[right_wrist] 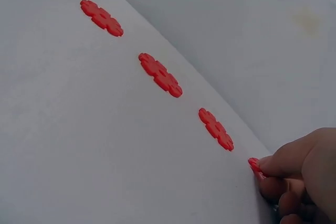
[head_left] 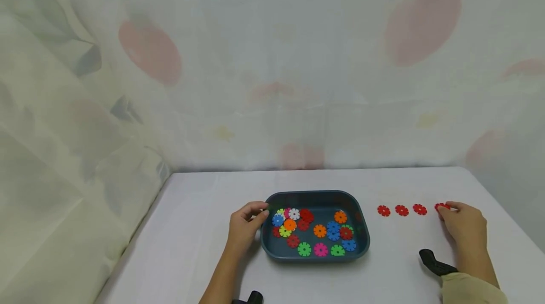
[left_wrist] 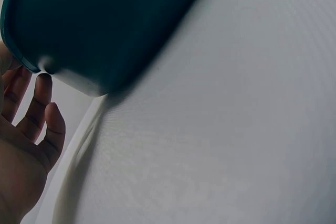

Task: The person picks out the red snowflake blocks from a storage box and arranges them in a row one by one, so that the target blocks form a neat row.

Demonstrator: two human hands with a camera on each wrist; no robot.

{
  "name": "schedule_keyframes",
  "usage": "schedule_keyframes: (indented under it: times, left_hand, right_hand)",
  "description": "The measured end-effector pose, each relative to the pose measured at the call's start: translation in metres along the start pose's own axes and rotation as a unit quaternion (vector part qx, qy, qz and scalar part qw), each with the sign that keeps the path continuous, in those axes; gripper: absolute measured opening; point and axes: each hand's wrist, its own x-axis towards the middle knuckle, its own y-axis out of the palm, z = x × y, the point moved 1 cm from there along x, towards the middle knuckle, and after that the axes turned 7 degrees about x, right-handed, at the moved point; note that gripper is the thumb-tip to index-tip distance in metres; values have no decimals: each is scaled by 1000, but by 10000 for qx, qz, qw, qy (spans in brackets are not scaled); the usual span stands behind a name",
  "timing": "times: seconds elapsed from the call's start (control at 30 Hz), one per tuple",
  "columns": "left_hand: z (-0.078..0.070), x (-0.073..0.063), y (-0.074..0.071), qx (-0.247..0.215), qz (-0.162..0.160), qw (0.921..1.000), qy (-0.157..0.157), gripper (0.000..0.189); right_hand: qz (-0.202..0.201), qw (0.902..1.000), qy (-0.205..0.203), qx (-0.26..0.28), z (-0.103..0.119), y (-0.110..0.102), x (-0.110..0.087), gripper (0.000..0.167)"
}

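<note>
A dark teal tray [head_left: 315,259] holds several notched plastic discs in red, blue, green, orange, yellow, pink and white. At its left rim my left hand [head_left: 247,226] grips the edge, thumb and fingers on either side. The left wrist view shows the underside of the tray [left_wrist: 100,24] with fingertips [left_wrist: 44,80] right at the rim. To the right, my right hand [head_left: 466,226] pinches a red notched disc [right_wrist: 255,165] between thumb and fingers, close over the table. Left of it, three more red notched discs [head_left: 401,210] lie flat in a row.
A white-covered table [head_left: 191,228] bears everything. Behind it hangs a pale fabric backdrop [head_left: 238,58] with faded fruit prints, and more cloth [head_left: 51,176] drapes along the left side. A black strap-like piece [head_left: 436,264] juts out beside the right wrist.
</note>
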Motion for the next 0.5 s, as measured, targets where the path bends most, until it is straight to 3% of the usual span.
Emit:
schedule_keyframes:
  times: [0.13, 0.5]
  left_hand:
    - [-1, 0, -1, 4, 36, 10000, 70, 18]
    - [0, 0, -1, -19, 44, 10000, 78, 18]
  right_hand:
    - [-64, 9994, -255, -209, 3, 0, 0, 50]
    - [-101, 9993, -212, -289, 4, 2, -3, 48]
